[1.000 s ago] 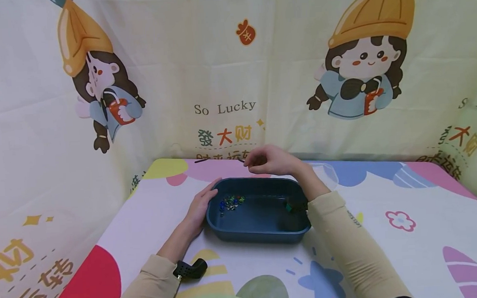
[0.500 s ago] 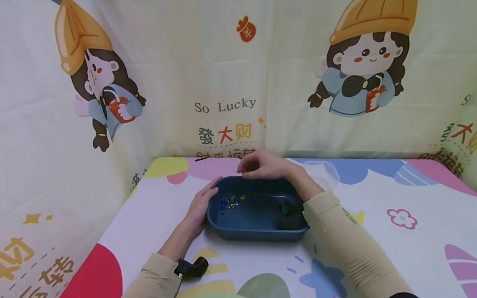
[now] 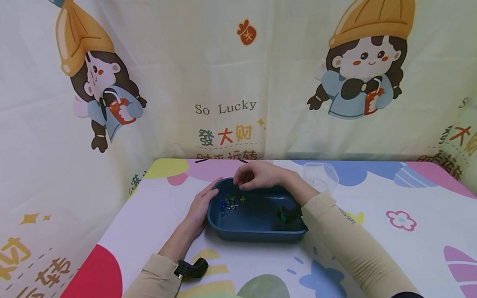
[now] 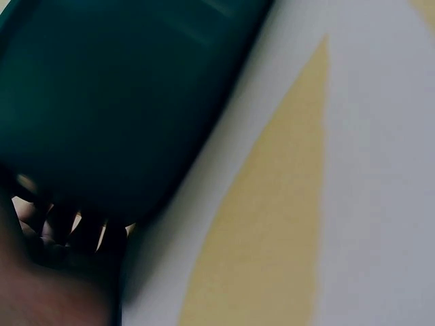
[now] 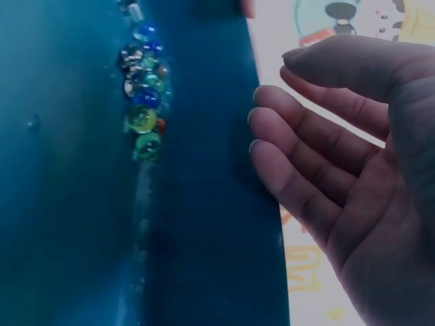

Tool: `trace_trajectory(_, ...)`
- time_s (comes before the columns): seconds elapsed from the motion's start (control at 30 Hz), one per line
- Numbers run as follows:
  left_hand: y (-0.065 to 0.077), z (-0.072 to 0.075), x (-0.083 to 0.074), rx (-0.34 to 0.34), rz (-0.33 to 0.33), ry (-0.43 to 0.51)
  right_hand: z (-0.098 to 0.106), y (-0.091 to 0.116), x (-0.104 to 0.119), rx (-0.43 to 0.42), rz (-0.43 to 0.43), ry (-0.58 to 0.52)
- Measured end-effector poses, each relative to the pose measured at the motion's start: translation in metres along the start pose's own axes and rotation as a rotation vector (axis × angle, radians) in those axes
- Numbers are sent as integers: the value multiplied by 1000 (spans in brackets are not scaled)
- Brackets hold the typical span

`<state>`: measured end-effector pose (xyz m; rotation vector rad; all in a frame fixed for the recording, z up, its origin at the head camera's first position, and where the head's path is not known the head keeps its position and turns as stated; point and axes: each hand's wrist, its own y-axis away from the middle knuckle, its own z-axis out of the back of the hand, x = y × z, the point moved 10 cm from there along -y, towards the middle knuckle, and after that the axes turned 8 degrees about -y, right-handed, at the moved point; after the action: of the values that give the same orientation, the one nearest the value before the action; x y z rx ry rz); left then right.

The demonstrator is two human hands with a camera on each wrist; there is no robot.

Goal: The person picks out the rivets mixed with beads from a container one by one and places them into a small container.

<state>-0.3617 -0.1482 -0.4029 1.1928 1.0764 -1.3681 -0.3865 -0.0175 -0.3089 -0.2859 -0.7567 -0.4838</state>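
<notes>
A dark blue rectangular basin (image 3: 260, 235) sits on the table. Glass marbles (image 3: 231, 202), blue, green, yellow and clear, lie clustered at its left end; the right wrist view shows the marbles (image 5: 144, 102) in a line. My left hand (image 3: 197, 210) holds the basin's left end, thumb at the rim and fingers outside; in the left wrist view its fingers (image 4: 75, 231) are dark and partly hidden by the basin. Over the basin's far rim hovers my right hand (image 3: 260, 175), above and behind the marbles. Its fingers are loosely curved, and no thing shows between them in the right wrist view.
A clear plastic container (image 3: 324, 173) stands behind the right forearm. The right wrist's dark camera (image 3: 290, 214) hangs over the basin's right part. A patterned cloth (image 3: 388, 190) covers the table, with a printed curtain (image 3: 283, 73) behind it. Thin black strips (image 3: 202, 160) lie at the back edge.
My right hand has moved left and down from behind the basin to over its far rim, nearer the marbles. My left hand keeps its hold on the basin.
</notes>
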Motion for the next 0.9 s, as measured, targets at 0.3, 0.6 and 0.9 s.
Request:
trace_trajectory(0.3, 3, 1, 3, 2, 13, 2, -19, -4, 2, 59, 26, 0)
trace_trajectory(0.6, 1, 1, -1, 6, -4, -3, -29, -8, 1, 83, 28, 76)
trace_trajectory(0.9, 1, 0, -1, -2, 10, 10, -41, -8, -5, 138, 2, 150)
